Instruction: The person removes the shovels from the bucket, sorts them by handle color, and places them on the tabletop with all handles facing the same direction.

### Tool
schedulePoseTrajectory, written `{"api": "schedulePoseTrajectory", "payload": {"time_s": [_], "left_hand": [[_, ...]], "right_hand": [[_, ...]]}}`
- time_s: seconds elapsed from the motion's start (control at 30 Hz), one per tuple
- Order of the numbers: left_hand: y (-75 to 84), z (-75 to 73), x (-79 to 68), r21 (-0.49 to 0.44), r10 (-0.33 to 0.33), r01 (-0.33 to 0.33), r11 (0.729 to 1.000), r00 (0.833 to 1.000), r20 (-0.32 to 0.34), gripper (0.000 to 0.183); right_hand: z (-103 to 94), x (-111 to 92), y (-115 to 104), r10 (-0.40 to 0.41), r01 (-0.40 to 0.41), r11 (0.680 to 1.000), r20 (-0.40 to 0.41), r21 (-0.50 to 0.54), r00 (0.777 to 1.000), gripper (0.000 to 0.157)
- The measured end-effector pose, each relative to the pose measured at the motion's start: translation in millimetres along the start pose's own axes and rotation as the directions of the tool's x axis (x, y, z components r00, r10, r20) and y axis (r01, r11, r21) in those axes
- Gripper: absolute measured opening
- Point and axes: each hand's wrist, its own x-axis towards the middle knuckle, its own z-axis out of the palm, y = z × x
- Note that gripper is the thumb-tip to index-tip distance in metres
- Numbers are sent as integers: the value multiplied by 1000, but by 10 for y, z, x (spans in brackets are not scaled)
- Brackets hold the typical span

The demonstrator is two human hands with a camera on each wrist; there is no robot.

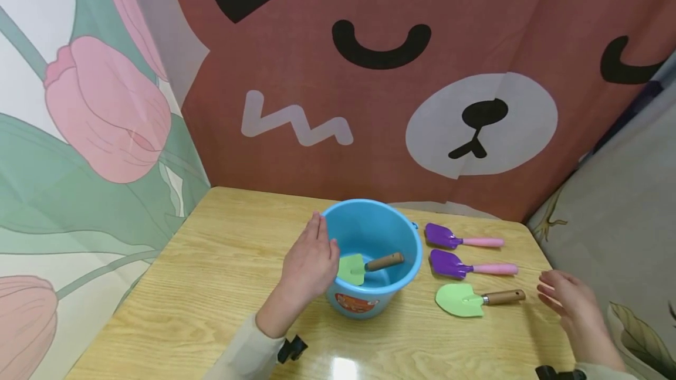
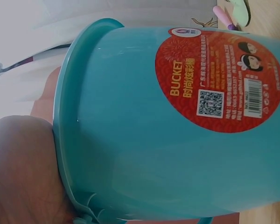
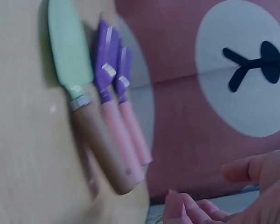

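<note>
A blue bucket (image 1: pixel 364 298) stands upright on the table, its red label facing front. Inside it lies a green hand trowel with a wooden handle (image 1: pixel 384 261). My left hand (image 1: pixel 311 260) rests at the left of the bucket's rim, fingers extended. In the left wrist view the hand (image 2: pixel 25 172) sits right at the rim. To the bucket's right lie a green trowel (image 1: pixel 460 300) and two purple toy shovels (image 1: pixel 448 264) with pink handles. Over the table's right side, my right hand (image 1: pixel 570 301) hovers beyond the handle ends, fingers loosely bent and holding nothing.
The wooden table (image 1: pixel 211 286) ends at a brown bear-print curtain (image 1: pixel 296 169) behind. A tulip-print curtain (image 1: pixel 105 110) hangs along the left side, and a grey patterned cloth (image 1: pixel 623 216) hangs along the right.
</note>
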Motion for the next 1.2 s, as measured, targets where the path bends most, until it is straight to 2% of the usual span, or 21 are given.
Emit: {"api": "schedulePoseTrajectory", "payload": {"time_s": [0.17, 0.27, 0.37, 0.47, 0.6, 0.67, 0.77, 0.9, 1.0, 1.2], "left_hand": [[2, 8, 1, 5, -7, 7, 1000, 1000, 2, 64], [1, 16, 6, 5, -9, 9, 1000, 1000, 3, 64], [1, 23, 10, 6, -9, 9, 1000, 1000, 3, 64], [2, 25, 12, 11, -5, 5, 1000, 1000, 2, 64], [5, 21, 12, 18, -4, 4, 1000, 1000, 6, 64], [7, 19, 12, 19, -5, 5, 1000, 1000, 6, 64], [10, 16, 13, 19, -5, 4, 1000, 1000, 3, 64], [13, 20, 15, 22, -4, 4, 1000, 1000, -5, 64], [20, 26, 11, 24, -8, 8, 1000, 1000, -14, 64], [41, 27, -6, 16, -16, 16, 1000, 1000, -13, 64]], "right_hand": [[-16, -82, -173, -33, 17, 992, 125, 122, 992, 42], [14, -121, -248, -49, 16, 981, 162, 196, 986, 25], [63, -168, -304, -62, 12, 967, 189, 254, 980, 19], [121, -210, -353, -71, -11, 945, 240, 327, 968, 26], [243, -280, -423, -78, -49, 921, 305, 388, 949, 66], [320, -320, -461, -86, -51, 916, 321, 397, 943, 77], [433, -379, -513, -89, -57, 913, 334, 403, 938, 69], [574, -455, -587, -104, -45, 912, 337, 407, 936, 39], [670, -499, -641, -130, -20, 919, 350, 395, 928, 33], [851, -570, -730, -174, 43, 951, 418, 305, 891, 75]]}}
